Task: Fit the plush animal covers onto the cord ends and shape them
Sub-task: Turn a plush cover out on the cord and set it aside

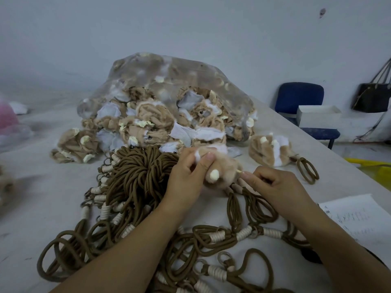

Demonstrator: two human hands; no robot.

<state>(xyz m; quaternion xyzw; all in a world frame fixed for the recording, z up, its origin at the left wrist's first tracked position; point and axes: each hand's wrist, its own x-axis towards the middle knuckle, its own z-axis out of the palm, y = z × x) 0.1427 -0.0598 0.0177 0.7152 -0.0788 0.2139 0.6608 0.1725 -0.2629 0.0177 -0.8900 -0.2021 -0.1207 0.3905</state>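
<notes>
Left hand (pixel 191 166) grips fuzzy tan cover (pixel 220 168); right hand (pixel 273 182) pinches.

Blue chair (pixel 301 98), black handbag (pixel 372 97), paper (pixel 357 218)

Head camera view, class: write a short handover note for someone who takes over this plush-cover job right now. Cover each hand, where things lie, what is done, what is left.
Left hand: grips the tan and white plush animal cover now being worked.
Right hand: pinches a small cream ear tip on that cover, shaping it.
Clear plastic bag of unfitted tan and white covers: behind the hands, spilling onto the grey table.
Brown cords with cream-wrapped ends: heaped in front of the bag and under the arms.
Done: one fitted plush on a brown loop lies to the right.
Left: finish this one, then the rest.
</notes>
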